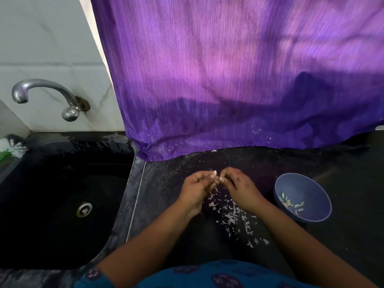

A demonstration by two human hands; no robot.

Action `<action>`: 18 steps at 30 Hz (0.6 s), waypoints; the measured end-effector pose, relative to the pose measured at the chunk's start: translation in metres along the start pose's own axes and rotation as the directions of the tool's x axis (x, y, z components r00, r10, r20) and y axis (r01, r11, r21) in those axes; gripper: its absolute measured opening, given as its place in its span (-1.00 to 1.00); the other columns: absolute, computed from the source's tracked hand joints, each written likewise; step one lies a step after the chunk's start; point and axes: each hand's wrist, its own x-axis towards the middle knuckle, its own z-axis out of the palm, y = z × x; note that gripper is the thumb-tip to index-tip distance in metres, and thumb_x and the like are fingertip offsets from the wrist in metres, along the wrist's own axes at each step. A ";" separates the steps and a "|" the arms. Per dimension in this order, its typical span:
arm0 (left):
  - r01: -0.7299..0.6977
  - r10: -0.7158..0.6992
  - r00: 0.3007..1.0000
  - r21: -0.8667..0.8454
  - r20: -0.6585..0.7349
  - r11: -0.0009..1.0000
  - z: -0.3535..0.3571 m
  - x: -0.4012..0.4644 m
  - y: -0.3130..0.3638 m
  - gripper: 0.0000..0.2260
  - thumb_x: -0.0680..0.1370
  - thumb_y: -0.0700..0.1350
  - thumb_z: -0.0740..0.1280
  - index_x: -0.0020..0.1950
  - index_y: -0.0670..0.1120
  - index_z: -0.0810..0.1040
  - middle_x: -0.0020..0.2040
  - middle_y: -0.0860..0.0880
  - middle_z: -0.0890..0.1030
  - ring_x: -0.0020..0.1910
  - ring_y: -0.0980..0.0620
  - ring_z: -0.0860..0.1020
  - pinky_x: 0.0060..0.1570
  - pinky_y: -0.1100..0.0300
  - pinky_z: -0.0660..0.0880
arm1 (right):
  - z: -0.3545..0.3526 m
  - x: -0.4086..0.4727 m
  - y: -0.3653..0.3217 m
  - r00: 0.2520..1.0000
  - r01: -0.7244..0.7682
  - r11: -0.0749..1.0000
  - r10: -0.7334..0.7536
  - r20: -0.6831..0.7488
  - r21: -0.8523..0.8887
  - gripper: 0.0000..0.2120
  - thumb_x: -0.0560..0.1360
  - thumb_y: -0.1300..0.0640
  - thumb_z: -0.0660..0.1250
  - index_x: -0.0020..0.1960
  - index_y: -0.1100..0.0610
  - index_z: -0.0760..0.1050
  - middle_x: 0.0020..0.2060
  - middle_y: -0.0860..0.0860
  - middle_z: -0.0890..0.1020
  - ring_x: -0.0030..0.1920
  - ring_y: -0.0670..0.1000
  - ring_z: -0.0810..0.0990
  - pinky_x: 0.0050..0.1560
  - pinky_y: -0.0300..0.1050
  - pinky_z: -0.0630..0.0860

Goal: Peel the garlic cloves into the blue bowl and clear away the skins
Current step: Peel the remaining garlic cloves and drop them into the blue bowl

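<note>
Both hands meet over the middle of the dark counter (239,163), a little back from its front edge. Left hand (197,183): fingers curled in, thumb and forefinger pinched on a small pale garlic clove (215,173) whose tip shows just above the thumbnail. Right hand (241,186): fingers also curled narrow, tips pressed against the same clove from the other side; exactly how much of the clove it holds, cannot tell, the piece is tiny and mostly covered.

Garlic skins (230,217): a loose scatter of pale flakes on the counter directly under and in front of the hands, trailing toward the front edge on the right. A few stray flecks farther back, near the cloth hem.

Blue bowl (318,215): sits on the counter just right of the right wrist, not touching it. Inside, a small cluster of peeled cloves (291,202) lies on the bowl's floor, toward its left side.

Black sink (62,194) sunk into the counter's left end, metal drain visible. Curved tap (47,90) on the tiled wall above it. Purple cloth (228,80) hangs along the counter's back edge, hem resting on the surface
</note>
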 end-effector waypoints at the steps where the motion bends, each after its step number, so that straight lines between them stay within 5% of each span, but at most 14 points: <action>1: 0.000 0.000 1.000 -0.003 0.009 1.000 -0.001 0.000 0.002 -0.91 0.54 -0.33 0.32 0.01 -0.28 0.58 -0.20 -0.11 0.67 -0.21 0.08 0.64 -0.10 0.32 0.58 | 0.000 -0.001 0.000 1.000 0.010 1.000 -0.010 -0.002 -0.007 -0.91 0.59 0.19 0.26 -0.08 0.04 0.42 -0.18 -0.13 0.46 -0.20 -0.19 0.45 -0.21 -0.47 0.35; 9: -0.009 0.011 1.000 -0.103 0.022 0.995 -0.004 -0.002 0.010 -0.90 0.58 -0.32 0.26 0.03 -0.23 0.55 -0.16 -0.08 0.64 -0.17 0.10 0.61 -0.06 0.32 0.56 | -0.006 -0.002 0.003 0.999 -0.026 0.999 0.025 -0.031 -0.021 -0.92 0.55 0.14 0.31 -0.11 0.02 0.46 -0.16 -0.10 0.55 -0.15 -0.13 0.53 -0.13 -0.26 0.42; 13: -0.001 0.007 0.999 -0.099 0.053 0.995 -0.002 -0.003 0.012 -0.90 0.58 -0.30 0.26 0.05 -0.22 0.55 -0.14 -0.09 0.64 -0.15 0.08 0.60 -0.06 0.31 0.56 | -0.009 0.000 -0.001 0.973 -0.072 0.985 0.104 -0.207 0.156 -0.85 0.45 0.19 0.45 -0.15 -0.01 0.51 -0.25 -0.09 0.67 -0.20 -0.14 0.65 -0.11 -0.20 0.60; 18: -0.059 0.065 0.995 -0.070 0.079 0.996 0.000 -0.005 0.010 -0.88 0.54 -0.34 0.31 0.04 -0.22 0.58 -0.14 -0.11 0.67 -0.14 0.06 0.62 -0.07 0.30 0.56 | -0.014 0.005 -0.013 0.974 -0.082 0.961 0.134 -0.184 0.264 -0.78 0.43 0.22 0.47 -0.09 -0.08 0.55 -0.29 -0.08 0.69 -0.24 -0.15 0.67 -0.13 -0.22 0.61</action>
